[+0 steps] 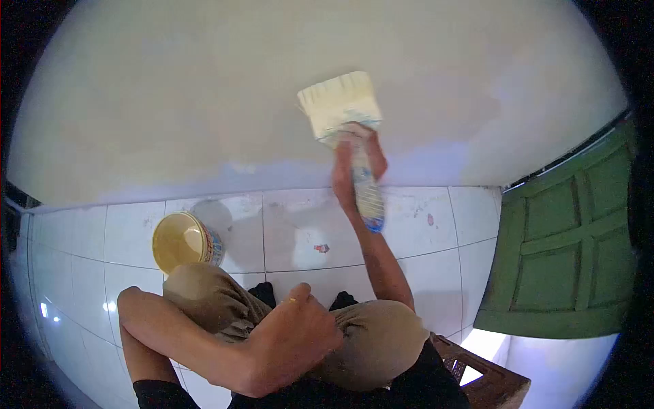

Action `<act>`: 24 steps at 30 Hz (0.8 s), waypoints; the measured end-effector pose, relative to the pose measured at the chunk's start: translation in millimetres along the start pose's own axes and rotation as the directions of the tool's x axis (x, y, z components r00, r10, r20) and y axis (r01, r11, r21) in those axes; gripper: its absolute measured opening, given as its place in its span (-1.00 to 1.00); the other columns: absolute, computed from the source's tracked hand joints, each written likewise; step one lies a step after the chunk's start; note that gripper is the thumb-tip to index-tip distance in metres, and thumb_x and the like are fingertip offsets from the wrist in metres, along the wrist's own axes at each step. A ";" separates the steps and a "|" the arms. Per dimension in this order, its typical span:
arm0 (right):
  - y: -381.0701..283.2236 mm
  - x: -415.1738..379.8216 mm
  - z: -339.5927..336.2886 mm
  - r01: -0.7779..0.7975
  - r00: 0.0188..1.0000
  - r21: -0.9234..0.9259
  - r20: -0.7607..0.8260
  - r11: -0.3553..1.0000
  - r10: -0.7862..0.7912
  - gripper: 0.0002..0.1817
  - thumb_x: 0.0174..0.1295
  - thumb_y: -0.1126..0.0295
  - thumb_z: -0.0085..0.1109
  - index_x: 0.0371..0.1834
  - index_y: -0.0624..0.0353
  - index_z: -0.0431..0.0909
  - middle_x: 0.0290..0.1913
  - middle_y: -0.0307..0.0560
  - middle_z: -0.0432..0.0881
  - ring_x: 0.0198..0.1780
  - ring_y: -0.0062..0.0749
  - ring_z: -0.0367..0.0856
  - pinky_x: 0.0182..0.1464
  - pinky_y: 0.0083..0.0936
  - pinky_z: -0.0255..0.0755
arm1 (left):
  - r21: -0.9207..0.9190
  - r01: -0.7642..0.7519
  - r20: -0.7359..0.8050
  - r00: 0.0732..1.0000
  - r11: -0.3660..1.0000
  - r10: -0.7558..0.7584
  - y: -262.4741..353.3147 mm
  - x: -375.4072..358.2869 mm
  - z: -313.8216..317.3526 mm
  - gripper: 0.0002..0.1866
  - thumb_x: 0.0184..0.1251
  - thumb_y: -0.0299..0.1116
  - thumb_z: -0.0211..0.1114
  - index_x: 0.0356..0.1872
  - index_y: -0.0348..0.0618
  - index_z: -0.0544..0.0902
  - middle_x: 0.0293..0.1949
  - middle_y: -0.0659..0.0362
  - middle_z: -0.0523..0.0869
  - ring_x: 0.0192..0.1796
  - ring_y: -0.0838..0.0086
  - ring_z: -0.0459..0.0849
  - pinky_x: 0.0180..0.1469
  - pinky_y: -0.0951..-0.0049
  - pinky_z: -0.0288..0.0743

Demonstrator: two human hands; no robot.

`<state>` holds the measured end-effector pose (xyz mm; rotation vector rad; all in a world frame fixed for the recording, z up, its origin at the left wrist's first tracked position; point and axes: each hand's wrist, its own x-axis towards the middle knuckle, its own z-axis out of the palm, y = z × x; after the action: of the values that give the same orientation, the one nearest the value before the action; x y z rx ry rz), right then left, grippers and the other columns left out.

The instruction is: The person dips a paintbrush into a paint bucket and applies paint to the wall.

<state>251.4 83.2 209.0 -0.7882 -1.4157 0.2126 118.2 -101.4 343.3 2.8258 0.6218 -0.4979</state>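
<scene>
My right hand (pixel 360 153) is closed around the handle of a wide paint brush (pixel 344 102). Its pale, cream-coated bristles point up against the wall (pixel 204 88), while the handle end with a blue tip hangs below the hand. My left hand (pixel 293 334) lies curled into a fist by my right knee, thumb up, with a yellowish spot on the thumb. Its fingers are mostly turned out of sight, and no held object shows.
A yellowish paint bucket (pixel 178 242) stands on the white tiled floor (pixel 306 211), left of my knees. Paint spots mark the tiles. A green panelled door (pixel 565 232) is at the right, and a brown plastic stool or crate (pixel 501 375) sits at lower right.
</scene>
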 end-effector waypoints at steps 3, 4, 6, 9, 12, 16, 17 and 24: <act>88.6 -65.8 21.5 0.082 0.995 -0.241 0.076 0.967 -0.066 -0.85 0.28 0.56 0.07 -0.11 0.24 0.54 -0.21 -0.06 0.62 -0.18 -0.41 0.56 -0.08 -0.51 0.44 | 0.014 -0.011 -0.094 0.996 1.000 0.012 -4.5 -3.2 1.5 -0.85 0.19 -0.34 0.25 -0.55 0.01 0.71 -0.60 0.29 0.64 -0.43 0.51 0.64 -0.29 0.45 0.29; 101.6 -81.7 24.7 0.078 0.995 -0.234 0.077 0.969 -0.062 -0.85 0.28 0.56 0.07 -0.11 0.24 0.54 -0.21 -0.06 0.62 -0.18 -0.41 0.56 -0.08 -0.51 0.44 | 0.011 -0.005 -0.089 0.996 1.000 0.006 -6.0 -2.6 4.9 -0.85 0.19 -0.34 0.25 -0.55 0.01 0.71 -0.60 0.29 0.64 -0.43 0.51 0.64 -0.29 0.45 0.29; 113.0 -110.3 27.8 -0.021 0.999 -0.022 -0.049 1.000 0.020 -0.84 0.23 0.59 0.08 -0.13 0.25 0.54 -0.27 -0.02 0.60 -0.23 -0.29 0.57 -0.14 -0.45 0.45 | 0.036 0.061 -0.104 0.993 0.997 -0.057 -7.5 -1.0 12.4 -0.83 0.20 -0.32 0.24 -0.55 0.00 0.70 -0.59 0.28 0.65 -0.43 0.46 0.65 -0.25 0.43 0.32; 119.3 -136.8 4.3 -0.038 0.992 -0.226 0.112 0.973 0.065 -0.84 0.21 0.60 0.09 -0.14 0.28 0.52 -0.30 0.05 0.57 -0.26 -0.17 0.56 -0.19 -0.38 0.45 | -0.127 0.090 0.029 0.996 0.988 -0.087 -20.5 -4.2 2.6 -0.82 0.26 -0.27 0.17 -0.46 -0.03 0.68 -0.44 0.17 0.66 -0.22 0.39 0.66 -0.09 0.35 0.43; 104.8 -161.2 -18.0 -0.093 0.980 -0.181 0.159 0.979 0.123 -0.84 0.20 0.56 0.13 -0.16 0.34 0.53 -0.27 0.15 0.61 -0.23 0.01 0.59 -0.15 -0.19 0.47 | -0.223 0.219 -0.297 0.913 0.950 -0.280 -59.0 -36.1 -7.2 -0.84 0.21 -0.26 0.22 -0.38 -0.12 0.64 -0.34 0.10 0.66 -0.19 0.21 0.66 -0.06 0.25 0.48; 92.2 -198.1 -45.5 -0.419 0.870 -0.170 0.204 0.892 0.448 -0.71 0.35 0.43 0.09 0.09 0.27 0.45 -0.31 0.00 0.59 -0.30 -0.40 0.54 -0.26 -0.45 0.44 | -0.504 0.357 -0.761 0.248 0.787 -0.600 -107.2 -86.5 26.0 -0.68 0.17 -0.58 0.26 -0.01 -0.21 0.65 -0.18 0.05 0.72 -0.17 0.32 0.69 -0.10 0.38 0.49; 77.3 -194.2 -51.5 -0.607 0.742 -0.139 0.252 0.782 0.621 -0.65 0.37 0.41 0.10 0.18 0.24 0.41 -0.32 -0.04 0.60 -0.31 -0.45 0.53 -0.27 -0.47 0.44 | -0.637 0.355 -0.680 0.160 0.685 -0.715 -111.6 -101.6 41.1 -0.64 0.18 -0.63 0.22 0.03 -0.17 0.64 -0.24 0.08 0.72 -0.23 0.33 0.66 -0.08 0.37 0.48; 44.2 -141.7 -61.0 -0.532 0.487 -0.325 0.639 0.782 0.596 -0.49 0.38 0.37 0.08 0.38 0.16 0.29 -0.32 -0.08 0.60 -0.33 -0.53 0.53 -0.28 -0.54 0.46 | -0.972 0.198 -0.186 -0.333 0.124 -0.924 -145.4 -206.1 309.9 -0.57 0.54 -0.08 0.07 0.24 -0.12 0.49 -0.07 0.10 0.71 0.03 0.37 0.64 0.07 0.30 0.46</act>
<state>296.0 12.2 72.1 -1.3318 -1.8517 1.1028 -208.2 -130.9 114.8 1.1717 2.2333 1.3763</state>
